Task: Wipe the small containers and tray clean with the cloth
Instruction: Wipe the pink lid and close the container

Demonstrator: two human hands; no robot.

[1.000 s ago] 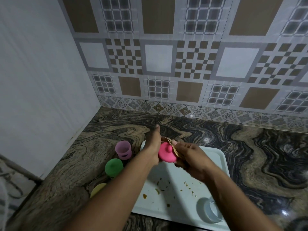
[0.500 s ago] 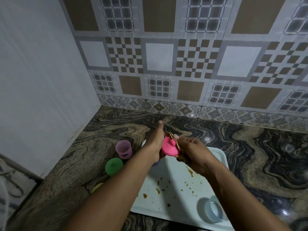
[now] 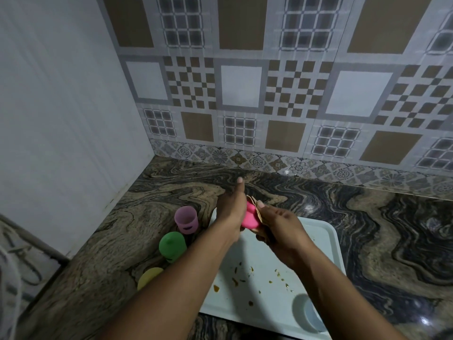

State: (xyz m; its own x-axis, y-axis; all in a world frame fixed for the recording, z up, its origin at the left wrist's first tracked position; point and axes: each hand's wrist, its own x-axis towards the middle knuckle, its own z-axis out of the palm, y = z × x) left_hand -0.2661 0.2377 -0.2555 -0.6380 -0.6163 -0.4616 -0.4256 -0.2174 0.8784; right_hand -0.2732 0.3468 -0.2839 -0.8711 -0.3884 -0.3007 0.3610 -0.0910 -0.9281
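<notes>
My left hand (image 3: 231, 207) holds a small pink container (image 3: 250, 218) above the far left corner of a white tray (image 3: 323, 244). Against the container's right side my right hand (image 3: 279, 225) grips a tan cloth (image 3: 256, 207), most of it hidden in the palm. Brown food specks dot the tray's middle. A pale blue container (image 3: 311, 312) lies on the tray's near right corner. On the counter left of the tray stand a lilac container (image 3: 185, 219), a green one (image 3: 172, 246) and a yellow one (image 3: 149, 277), partly behind my left forearm.
The marbled stone counter (image 3: 392, 229) runs to a patterned tiled wall at the back and a plain white wall on the left. Its left edge drops off at the lower left, where a wire rack (image 3: 9, 278) shows.
Both hands and the pink container have shifted slightly up and away over the tray. The pink container has turned, with less of it showing between the hands.
</notes>
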